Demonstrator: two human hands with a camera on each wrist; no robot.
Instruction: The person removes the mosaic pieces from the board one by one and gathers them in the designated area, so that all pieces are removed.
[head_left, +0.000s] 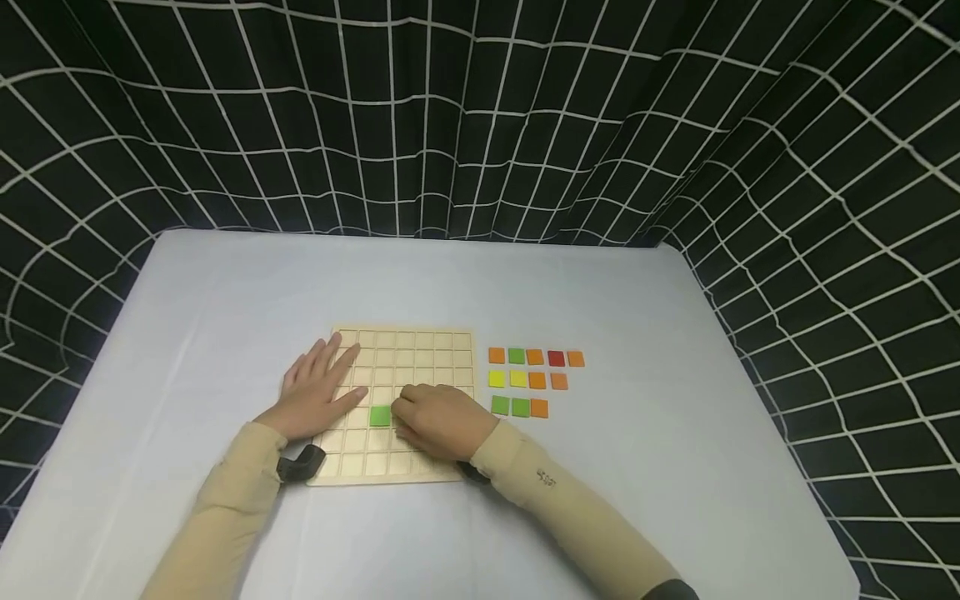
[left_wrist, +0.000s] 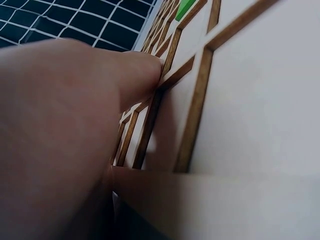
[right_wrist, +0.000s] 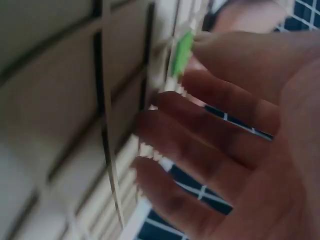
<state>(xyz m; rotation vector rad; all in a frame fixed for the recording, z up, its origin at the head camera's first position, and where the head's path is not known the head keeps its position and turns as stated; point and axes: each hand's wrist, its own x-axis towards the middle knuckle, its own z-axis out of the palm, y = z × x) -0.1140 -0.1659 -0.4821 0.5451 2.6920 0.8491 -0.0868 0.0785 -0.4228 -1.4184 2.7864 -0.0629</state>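
Observation:
A pale wooden grid board (head_left: pixel 405 358) lies on the white table. My left hand (head_left: pixel 315 396) rests spread over its left side; the thumb (left_wrist: pixel 142 75) lies across the grid lines in the left wrist view. One green tile (head_left: pixel 380 416) sits flat in a cell between the hands. My right hand (head_left: pixel 442 419) is over the board just right of this tile, palm down, fingers loosely bent. The right wrist view shows thumb and index fingertips right at the green tile (right_wrist: pixel 182 54), the other fingertips close to the board. Nothing shows gripped in either hand.
Right of the board lie loose square tiles in three rows: several orange ones (head_left: pixel 535 357), green ones (head_left: pixel 521 407), yellow ones (head_left: pixel 518 378) and a red one (head_left: pixel 556 358). A black curtain with white grid lines (head_left: pixel 420 125) surrounds the white table (head_left: pixel 675 433).

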